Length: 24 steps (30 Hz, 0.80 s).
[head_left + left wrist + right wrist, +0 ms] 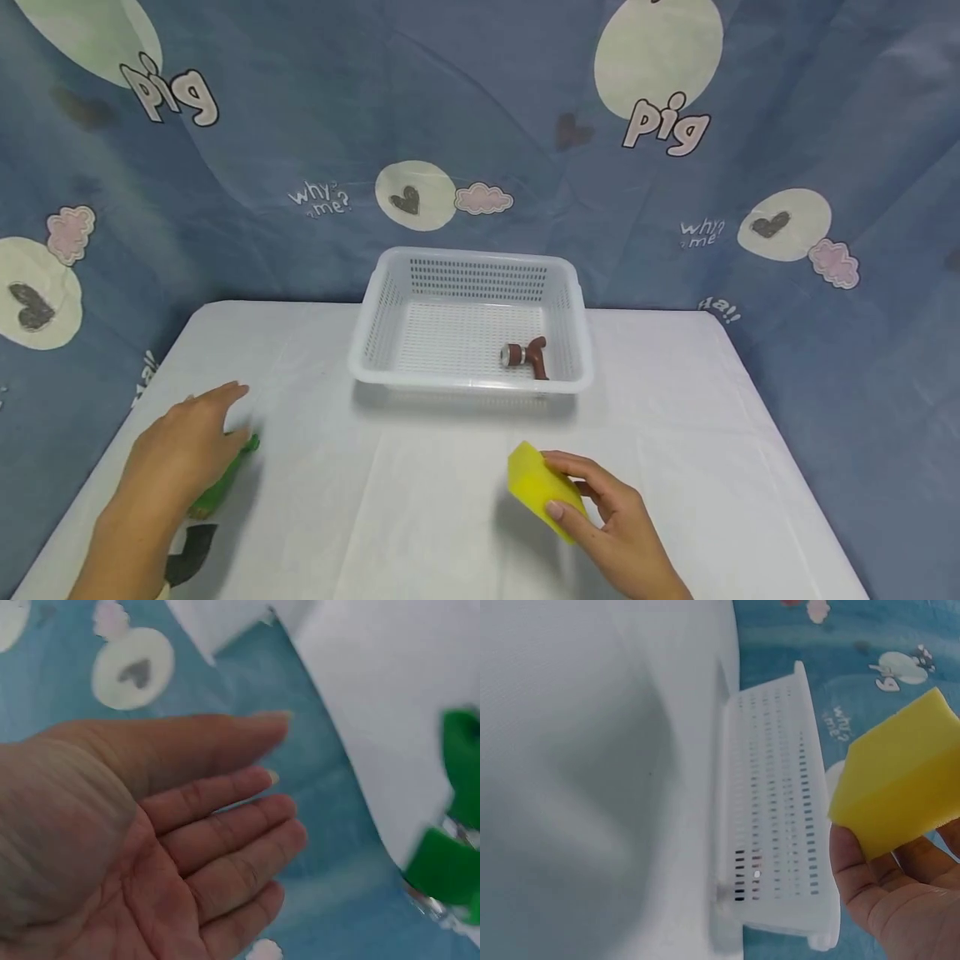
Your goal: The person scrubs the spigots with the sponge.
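My right hand (618,521) pinches a yellow sponge (546,490) between thumb and fingers, above the white table in front of the basket. In the right wrist view the sponge (900,769) is tilted, with fingers at its lower edge. Over the table's left side, my left hand (183,442) has its fingers extended and thumb apart, with nothing in the palm (150,892). A green object (217,492) lies beside and partly behind that hand; the left wrist view shows it green (446,866) with silvery bands, cut off by the frame.
A white perforated basket (465,383) stands at the back middle of the table (420,500). Inside, at its right front, lies a brown pipe-shaped object (534,357) with a silvery band. A black curved piece (191,554) shows beside the left wrist. Blue printed cloth (480,100) hangs behind.
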### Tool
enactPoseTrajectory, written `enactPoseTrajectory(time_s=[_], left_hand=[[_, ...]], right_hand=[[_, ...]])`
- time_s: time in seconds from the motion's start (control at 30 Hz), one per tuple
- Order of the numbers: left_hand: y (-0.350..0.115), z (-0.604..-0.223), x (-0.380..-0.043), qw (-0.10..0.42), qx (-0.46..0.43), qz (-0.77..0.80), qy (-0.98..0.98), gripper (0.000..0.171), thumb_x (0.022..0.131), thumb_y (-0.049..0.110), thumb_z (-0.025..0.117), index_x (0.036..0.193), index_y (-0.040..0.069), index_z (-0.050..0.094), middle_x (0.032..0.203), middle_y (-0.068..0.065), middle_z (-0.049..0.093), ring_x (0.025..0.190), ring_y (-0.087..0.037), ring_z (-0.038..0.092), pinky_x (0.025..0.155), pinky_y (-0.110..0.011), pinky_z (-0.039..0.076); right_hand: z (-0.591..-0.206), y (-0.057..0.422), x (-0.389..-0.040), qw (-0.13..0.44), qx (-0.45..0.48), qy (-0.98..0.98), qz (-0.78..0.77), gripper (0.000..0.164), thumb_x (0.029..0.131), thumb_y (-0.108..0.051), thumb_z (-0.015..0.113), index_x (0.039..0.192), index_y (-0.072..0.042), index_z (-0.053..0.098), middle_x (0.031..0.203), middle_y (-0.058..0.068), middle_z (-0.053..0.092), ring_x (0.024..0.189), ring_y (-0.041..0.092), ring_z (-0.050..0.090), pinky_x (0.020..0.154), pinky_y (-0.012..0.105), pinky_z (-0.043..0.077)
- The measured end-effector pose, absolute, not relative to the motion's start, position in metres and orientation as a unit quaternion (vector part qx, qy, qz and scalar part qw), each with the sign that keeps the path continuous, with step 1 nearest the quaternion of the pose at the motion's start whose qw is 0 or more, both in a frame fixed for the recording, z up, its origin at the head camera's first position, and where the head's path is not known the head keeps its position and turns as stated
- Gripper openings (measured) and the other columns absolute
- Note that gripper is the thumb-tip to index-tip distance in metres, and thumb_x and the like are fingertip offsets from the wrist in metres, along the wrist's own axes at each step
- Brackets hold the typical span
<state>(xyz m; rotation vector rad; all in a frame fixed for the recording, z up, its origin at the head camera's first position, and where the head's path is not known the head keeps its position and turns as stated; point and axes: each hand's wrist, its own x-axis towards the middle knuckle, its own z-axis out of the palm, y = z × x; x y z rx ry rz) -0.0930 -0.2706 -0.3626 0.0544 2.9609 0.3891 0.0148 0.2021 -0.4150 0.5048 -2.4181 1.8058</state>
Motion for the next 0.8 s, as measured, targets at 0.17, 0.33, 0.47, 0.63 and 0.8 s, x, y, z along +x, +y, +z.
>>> enactPoseTrajectory(time_s=[0.17,0.33,0.47,0.63,0.8], left_hand=[[-0.295,-0.377,-0.089,0.111,-0.018,0.101,0.988,0.064,0.086,0.002,0.072,0.143,-0.014,0.047,0.149,-0.044,0.035,0.128,-0.074,0.033,0.097,-0.082,0.037],[-0.304,-0.388,-0.085,0.110,-0.035,0.074,0.991,0.062,0.082,-0.002,0.070,0.139,-0.015,0.049,0.147,-0.047,0.033,0.126,-0.072,0.037,0.100,-0.081,0.035],[-0.307,-0.396,-0.085,0.117,-0.038,0.059,0.991,0.058,0.081,-0.004,0.071,0.134,-0.016,0.053,0.141,-0.047,0.040,0.122,-0.070,0.045,0.098,-0.078,0.040],[-0.312,-0.408,-0.090,0.141,-0.041,0.048,0.988,0.053,0.082,-0.006,0.073,0.130,-0.017,0.055,0.127,-0.044,0.053,0.095,-0.059,0.062,0.078,-0.068,0.053],[-0.313,-0.409,-0.091,0.153,-0.035,0.055,0.986,0.050,0.083,-0.008,0.074,0.128,-0.019,0.054,0.111,-0.041,0.058,0.076,-0.039,0.059,0.066,-0.057,0.053]], right_hand=[[-0.416,0.201,0.013,0.046,0.180,-0.784,0.592,0.046,0.096,0.000,0.074,0.140,-0.009,0.063,0.138,0.008,0.065,0.115,0.022,0.067,0.095,0.029,0.057],[-0.417,0.202,0.013,0.045,0.171,-0.789,0.589,0.048,0.095,-0.003,0.077,0.140,-0.014,0.064,0.139,0.004,0.065,0.117,0.022,0.066,0.096,0.030,0.056],[-0.418,0.203,0.012,0.046,0.167,-0.792,0.585,0.049,0.094,-0.004,0.078,0.140,-0.015,0.064,0.139,0.004,0.065,0.118,0.023,0.066,0.097,0.029,0.056],[-0.418,0.202,0.012,0.041,0.167,-0.789,0.590,0.047,0.095,-0.005,0.078,0.139,-0.013,0.064,0.139,0.005,0.065,0.120,0.022,0.066,0.098,0.029,0.055],[-0.418,0.202,0.012,0.045,0.162,-0.790,0.590,0.047,0.094,-0.004,0.078,0.138,-0.015,0.065,0.138,0.004,0.066,0.120,0.022,0.066,0.097,0.028,0.055]])
